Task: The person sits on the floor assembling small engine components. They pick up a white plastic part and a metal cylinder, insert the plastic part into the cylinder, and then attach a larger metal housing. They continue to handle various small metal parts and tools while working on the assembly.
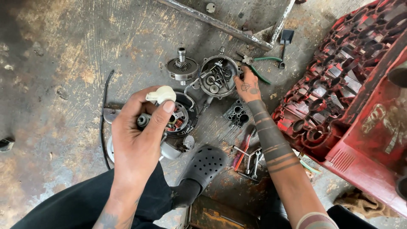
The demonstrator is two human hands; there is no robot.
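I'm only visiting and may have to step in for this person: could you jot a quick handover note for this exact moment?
Left hand: grips a small metal part with a cream plastic piece at its fingertips, above the stator plate.
Right hand: reaches to the rim of the round cover filled with loose bits; whether it grips anything is unclear.
Clutch unit stands left of it, green pliers right.
Done: parts lie apart on the floor. Left: not visible.

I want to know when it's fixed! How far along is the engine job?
The engine is already in pieces: a gear part, a round cover full of small bits and a wired coil plate lie on the floor. The left hand holds a small metal part with a cream cap; the right hand reaches by the cover. Nothing looks rejoined yet.
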